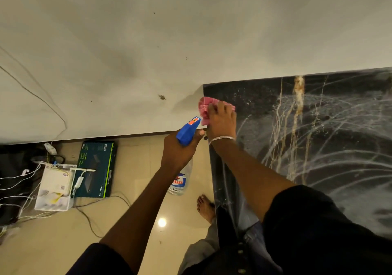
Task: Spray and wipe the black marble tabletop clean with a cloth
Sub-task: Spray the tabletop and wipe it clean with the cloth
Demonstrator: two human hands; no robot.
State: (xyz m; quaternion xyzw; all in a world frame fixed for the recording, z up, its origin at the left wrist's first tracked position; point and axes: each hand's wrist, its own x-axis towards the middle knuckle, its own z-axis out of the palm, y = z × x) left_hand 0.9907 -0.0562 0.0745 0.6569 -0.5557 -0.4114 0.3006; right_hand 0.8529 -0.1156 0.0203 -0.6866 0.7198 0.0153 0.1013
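the right hand (220, 118) is gripping the pink cloth (204, 108) on the black marble tabletop (318, 126) corner; the left hand (180, 149) is grasping the spray bottle (186, 134).

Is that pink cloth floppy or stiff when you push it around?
Probably floppy: the pink cloth is scrunched in folds under the right hand. It likely slides easily, since the black tabletop looks smooth and shiny. It seems light.

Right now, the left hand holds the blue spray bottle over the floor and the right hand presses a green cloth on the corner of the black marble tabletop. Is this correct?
Not quite: the cloth is pink, not green, as the head view shows. The rest holds: the left hand holds the blue spray bottle over the floor, and the right hand presses the cloth on the corner of the black marble tabletop.
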